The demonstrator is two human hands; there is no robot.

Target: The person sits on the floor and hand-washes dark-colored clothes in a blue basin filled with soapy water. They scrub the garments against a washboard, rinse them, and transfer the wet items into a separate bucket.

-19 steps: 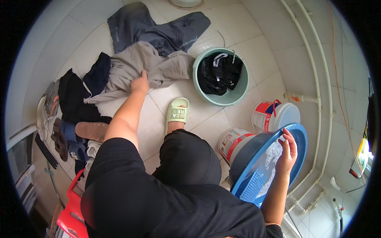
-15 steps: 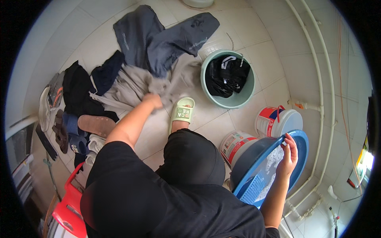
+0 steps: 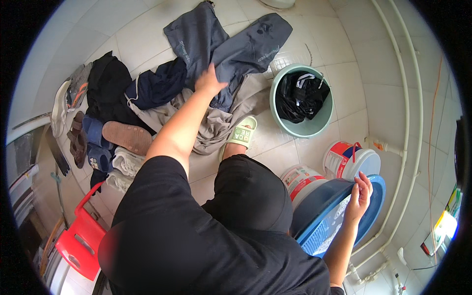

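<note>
- Down on the tiled floor (image 3: 147, 29) of what looks like a wash area, the person leans forward over a heap of laundry.
- Left hand (image 3: 210, 81) is stretched way out front, fingers closed on the grey trousers (image 3: 231, 44). It's gripping near the crotch/waist end, right where they overlap the beige garment (image 3: 216, 123).
- Key bit: the trousers lie beyond the hand, away from the body. Two legs fan out toward the top of the view, so the long axis runs roughly from the hand up and away, one leg tilting left and one right.
- Right hand (image 3: 360, 194) is nowhere near the clothes. It's low on the right, fingers curled over the rim of a blue basin (image 3: 373, 206), which is tilted up on its edge. So the left hand is clearly the nearer one to the pile.
- Just right of the trousers sits a pale green tub (image 3: 319, 125) with dark clothes inside, close to the trouser leg end but not touching as far as I can tell.
- Other stuff: a dark navy garment (image 3: 157, 86) and black clothes to the left, shoes and sandals (image 3: 125, 137) beside them, a green slipper (image 3: 242, 133) on the person's foot, two white buckets (image 3: 354, 162) next to the basin, a red stool (image 3: 81, 238) at lower left.
</note>
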